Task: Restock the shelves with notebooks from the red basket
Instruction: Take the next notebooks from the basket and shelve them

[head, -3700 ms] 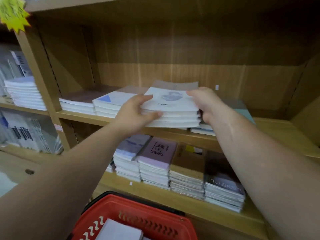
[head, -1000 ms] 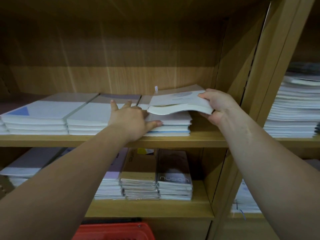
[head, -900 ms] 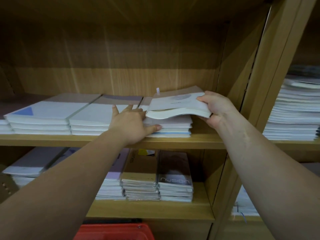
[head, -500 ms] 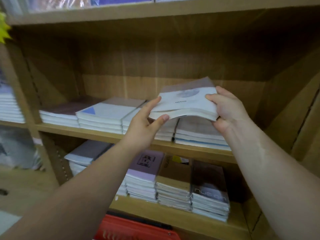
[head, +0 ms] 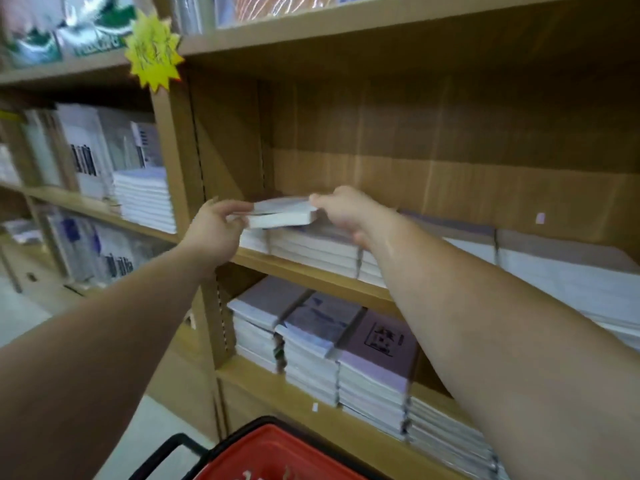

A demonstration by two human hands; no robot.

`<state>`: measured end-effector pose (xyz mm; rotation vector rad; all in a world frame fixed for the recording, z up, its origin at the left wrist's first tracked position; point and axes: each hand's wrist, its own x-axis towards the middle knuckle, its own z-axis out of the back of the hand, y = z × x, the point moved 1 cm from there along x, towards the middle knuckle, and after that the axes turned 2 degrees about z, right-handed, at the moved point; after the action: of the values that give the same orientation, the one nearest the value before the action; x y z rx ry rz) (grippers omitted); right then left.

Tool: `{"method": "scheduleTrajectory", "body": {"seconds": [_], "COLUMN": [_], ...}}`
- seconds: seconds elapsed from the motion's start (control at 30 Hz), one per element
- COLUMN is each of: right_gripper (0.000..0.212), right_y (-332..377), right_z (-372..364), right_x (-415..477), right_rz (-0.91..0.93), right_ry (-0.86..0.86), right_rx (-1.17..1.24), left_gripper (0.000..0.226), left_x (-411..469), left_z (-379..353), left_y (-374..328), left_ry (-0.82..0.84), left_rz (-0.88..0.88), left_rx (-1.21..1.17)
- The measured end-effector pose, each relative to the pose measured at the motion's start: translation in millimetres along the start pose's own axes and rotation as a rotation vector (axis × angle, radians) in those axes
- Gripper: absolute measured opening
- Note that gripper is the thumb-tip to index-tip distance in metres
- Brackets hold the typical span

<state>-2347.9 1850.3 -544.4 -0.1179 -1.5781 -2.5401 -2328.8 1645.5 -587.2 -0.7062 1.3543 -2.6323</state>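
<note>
A small bundle of white notebooks (head: pixel 282 214) is held flat just above the leftmost stack (head: pixel 311 244) on the middle wooden shelf (head: pixel 304 271). My left hand (head: pixel 218 230) grips the bundle's left end. Its right end is gripped by my right hand (head: pixel 341 209). More notebook stacks (head: pixel 554 271) fill the same shelf to the right. The red basket (head: pixel 277 455) shows at the bottom edge; its contents are hidden.
The shelf below carries several notebook stacks (head: pixel 346 351). A vertical wooden divider (head: pixel 187 168) stands left of my hands, with a yellow starburst tag (head: pixel 154 53) on it. The left bay holds more stationery (head: pixel 145 199). Pale floor lies at the lower left.
The bundle has moved left along the shelf, from above the right-hand stacks to the leftmost stack. My left hand now grips its end. The view swung left and the basket came back into sight.
</note>
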Motion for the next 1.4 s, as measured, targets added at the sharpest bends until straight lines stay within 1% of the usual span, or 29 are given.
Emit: {"method": "scheduleTrajectory", "body": {"seconds": [0.03, 0.07, 0.1, 0.13, 0.17, 0.2, 0.23, 0.27, 0.3, 0.33, 0.37, 0.43, 0.5, 0.57, 0.6, 0.7, 0.77, 0.97, 1.03, 1.13, 1.23, 1.33, 1.4], "right_gripper": [0.049, 0.047, 0.051, 0.061, 0.074, 0.086, 0.093, 0.092, 0.085, 0.077, 0.071, 0.062, 0.052, 0.052, 0.054, 0.059, 0.062, 0.060, 0.059, 0.059, 0.058, 0.054, 0.048], "right_y": [1, 0, -2, -4, -7, -10, -14, -18, -21, -22, -22, -25, -27, -28, -28, -29, -30, -32, -31, -30, -30, -31, -31], "right_z": [-9, -17, -23, -29, -34, -38, -42, -44, -43, -43, -42, -39, -38, -37, -37, -36, -36, -40, -42, -42, -43, -45, -44], "right_x": [5, 11, 18, 24, 28, 32, 39, 45, 48, 50, 50, 54, 55, 55, 54, 54, 54, 57, 56, 57, 57, 51, 45], "right_rz": [0.019, 0.030, 0.029, 0.012, -0.018, -0.047, -0.070, -0.067, -0.047, -0.016, 0.006, 0.042, 0.066, 0.081, 0.083, 0.088, 0.102, 0.139, 0.154, 0.168, 0.185, 0.229, 0.278], "right_ry": [0.059, 0.118, 0.161, 0.191, 0.210, 0.222, 0.219, 0.215, 0.204, 0.197, 0.191, 0.179, 0.187, 0.202, 0.213, 0.231, 0.230, 0.235, 0.243, 0.238, 0.220, 0.171, 0.111], "right_rx": [-0.149, -0.252, -0.329, -0.395, -0.453, -0.503, -0.545, -0.585, -0.610, -0.596, -0.543, -0.477, -0.566, -0.661, -0.675, -0.634, -0.656, -0.833, -0.855, -0.887, -0.896, -0.889, -0.836], "left_gripper": [0.027, 0.032, 0.039, 0.046, 0.052, 0.057, 0.061, 0.063, 0.062, 0.059, 0.054, 0.045, 0.041, 0.038, 0.038, 0.043, 0.041, 0.046, 0.046, 0.045, 0.045, 0.049, 0.053], "left_x": [4, 6, 6, 4, -1, -5, -11, -15, -16, -13, -6, 9, 24, 43, 54, 71, 72, 69, 70, 73, 74, 61, 40], "left_z": [2, 3, 2, -1, -5, -11, -17, -25, -32, -37, -41, -43, -41, -38, -37, -37, -40, -34, -39, -48, -49, -47, -45], "left_y": [8, 18, 26, 31, 35, 36, 35, 33, 30, 29, 30, 33, 34, 39, 45, 56, 55, 55, 54, 51, 54, 50, 51], "left_ry": [0.056, 0.102, 0.133, 0.129, 0.092, 0.048, 0.020, 0.028, 0.053, 0.073, 0.075, 0.021, -0.038, -0.020, 0.003, 0.095, 0.128, 0.262, 0.255, 0.200, 0.191, 0.173, 0.116], "left_rz": [0.041, 0.070, 0.068, 0.029, -0.044, -0.142, -0.252, -0.352, -0.425, -0.447, -0.432, -0.399, -0.414, -0.388, -0.365, -0.333, -0.330, -0.391, -0.385, -0.399, -0.382, -0.329, -0.323], "left_rx": [0.045, 0.102, 0.198, 0.339, 0.472, 0.557, 0.589, 0.591, 0.576, 0.551, 0.517, 0.453, 0.369, 0.321, 0.339, 0.425, 0.454, 0.370, 0.351, 0.322, 0.362, 0.426, 0.452]}}
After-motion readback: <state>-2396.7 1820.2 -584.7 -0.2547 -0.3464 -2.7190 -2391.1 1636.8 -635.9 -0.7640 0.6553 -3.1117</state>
